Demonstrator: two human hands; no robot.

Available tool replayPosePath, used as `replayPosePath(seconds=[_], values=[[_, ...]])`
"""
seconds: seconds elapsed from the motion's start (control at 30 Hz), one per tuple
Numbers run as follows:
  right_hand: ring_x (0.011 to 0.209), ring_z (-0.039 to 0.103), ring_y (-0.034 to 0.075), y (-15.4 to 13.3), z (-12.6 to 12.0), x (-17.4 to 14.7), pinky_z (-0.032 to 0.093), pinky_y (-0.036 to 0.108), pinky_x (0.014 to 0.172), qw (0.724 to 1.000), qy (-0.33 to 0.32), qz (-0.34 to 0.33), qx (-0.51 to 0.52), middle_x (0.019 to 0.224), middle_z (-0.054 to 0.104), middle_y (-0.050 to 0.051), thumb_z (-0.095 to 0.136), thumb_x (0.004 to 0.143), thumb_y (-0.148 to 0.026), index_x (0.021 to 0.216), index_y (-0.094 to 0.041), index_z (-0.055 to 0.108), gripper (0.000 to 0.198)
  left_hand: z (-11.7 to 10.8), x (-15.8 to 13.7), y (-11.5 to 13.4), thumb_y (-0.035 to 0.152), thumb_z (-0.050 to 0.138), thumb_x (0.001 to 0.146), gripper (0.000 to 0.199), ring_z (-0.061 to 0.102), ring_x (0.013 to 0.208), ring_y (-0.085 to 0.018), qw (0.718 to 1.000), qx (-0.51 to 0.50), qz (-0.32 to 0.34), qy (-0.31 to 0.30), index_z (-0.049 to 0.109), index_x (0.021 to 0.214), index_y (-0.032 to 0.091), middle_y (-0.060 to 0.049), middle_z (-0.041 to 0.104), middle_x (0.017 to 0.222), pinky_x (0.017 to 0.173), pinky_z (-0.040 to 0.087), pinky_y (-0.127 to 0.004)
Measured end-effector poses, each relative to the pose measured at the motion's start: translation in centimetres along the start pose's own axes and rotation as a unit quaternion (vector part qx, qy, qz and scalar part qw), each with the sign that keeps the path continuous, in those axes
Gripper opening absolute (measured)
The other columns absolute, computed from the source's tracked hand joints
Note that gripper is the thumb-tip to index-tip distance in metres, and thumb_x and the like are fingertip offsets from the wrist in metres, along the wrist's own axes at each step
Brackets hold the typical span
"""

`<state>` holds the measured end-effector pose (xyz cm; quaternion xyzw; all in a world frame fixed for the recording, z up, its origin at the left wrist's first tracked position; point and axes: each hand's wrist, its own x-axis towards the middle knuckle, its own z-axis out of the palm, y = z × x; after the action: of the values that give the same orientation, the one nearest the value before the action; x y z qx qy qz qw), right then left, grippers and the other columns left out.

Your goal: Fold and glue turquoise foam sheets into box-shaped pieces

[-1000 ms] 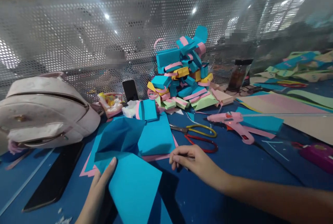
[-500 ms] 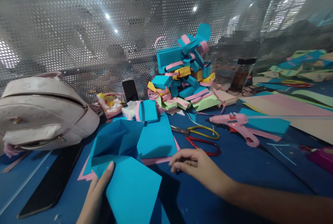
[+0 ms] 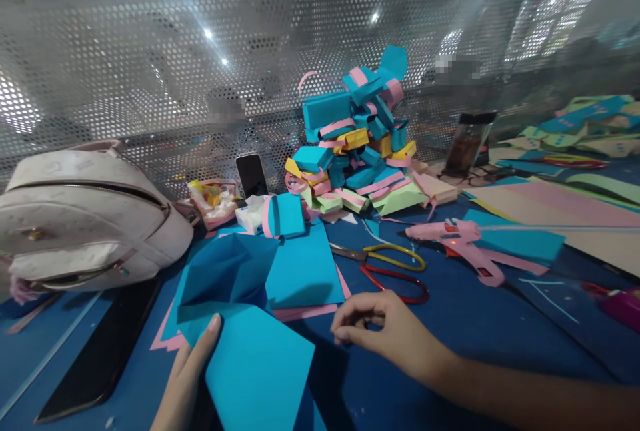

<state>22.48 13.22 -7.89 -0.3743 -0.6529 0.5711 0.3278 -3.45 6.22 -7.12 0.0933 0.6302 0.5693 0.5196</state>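
Observation:
My left hand [image 3: 193, 357] grips a folded sheet of blue paper [image 3: 260, 357], its thumb pressed on top and the other fingers hidden beneath. The upper part of the sheet is creased and opens into a pocket, while a wide flap hangs toward me. To the right of the paper, apart from it, my right hand [image 3: 385, 327] hovers with curled fingers, thumb and fingertips close together; whether anything tiny is between them I cannot make out. Beyond that hand lie scissors [image 3: 383, 257] with one yellow and one red handle. Behind the held paper rests a flat blue sheet [image 3: 305, 271] over pink paper.
A pile of folded paper pieces [image 3: 355, 144] stands at the back. A pink glue gun [image 3: 460, 237] lies right, its cord trailing forward. On the left are a white backpack [image 3: 90, 217] and a black tablet-like slab [image 3: 100, 351]. A phone [image 3: 251, 175] leans against the perforated screen.
My right hand's thumb and fingers have curled slightly closer together. The left hand keeps its hold on the blue paper, and the whole view has shifted a little.

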Motion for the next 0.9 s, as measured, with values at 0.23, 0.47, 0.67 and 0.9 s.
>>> replayPosePath(seconds=[0.23,0.47,0.67,0.9], values=[[0.057,0.054,0.012,0.1,0.1,-0.1,0.043,0.025,0.057,1.000,0.009,-0.008,-0.004,0.065,0.067,0.002,0.071,0.070,-0.021,0.070,-0.017,0.073,0.004,0.4,-0.8,0.2,0.026,0.076,0.072,0.064,0.073,0.068,-0.034,1.000,0.013,0.011,0.003,0.050,0.130,0.017,-0.009,0.075,0.075,0.064,0.061,-0.046],[0.060,0.057,0.013,-0.5,0.0,-0.2,0.046,0.025,0.062,1.000,-0.003,-0.014,-0.002,0.065,0.064,0.000,0.067,0.075,-0.022,0.071,-0.018,0.068,0.006,0.7,-1.2,0.8,0.025,0.077,0.071,0.071,0.073,0.072,-0.035,1.000,0.003,0.010,-0.001,0.047,0.135,0.020,-0.007,0.075,0.074,0.067,0.062,-0.043],[0.062,0.059,0.013,-0.7,0.2,-0.2,0.047,0.024,0.062,0.999,-0.014,-0.031,0.042,0.070,0.064,0.002,0.061,0.083,-0.028,0.072,-0.016,0.064,0.017,-0.5,-0.9,0.5,0.027,0.077,0.073,0.067,0.071,0.092,-0.037,1.000,-0.020,0.003,-0.011,0.049,0.134,0.023,-0.008,0.077,0.086,0.078,0.060,-0.048],[0.061,0.059,0.012,-0.6,0.2,-0.2,0.046,0.024,0.063,1.000,-0.019,-0.018,0.013,0.065,0.063,0.000,0.065,0.081,-0.025,0.075,-0.016,0.066,0.010,-1.7,0.2,0.1,0.024,0.077,0.073,0.060,0.068,0.099,-0.038,0.999,-0.040,0.031,-0.020,0.056,0.128,0.023,-0.008,0.077,0.089,0.082,0.059,-0.047]])
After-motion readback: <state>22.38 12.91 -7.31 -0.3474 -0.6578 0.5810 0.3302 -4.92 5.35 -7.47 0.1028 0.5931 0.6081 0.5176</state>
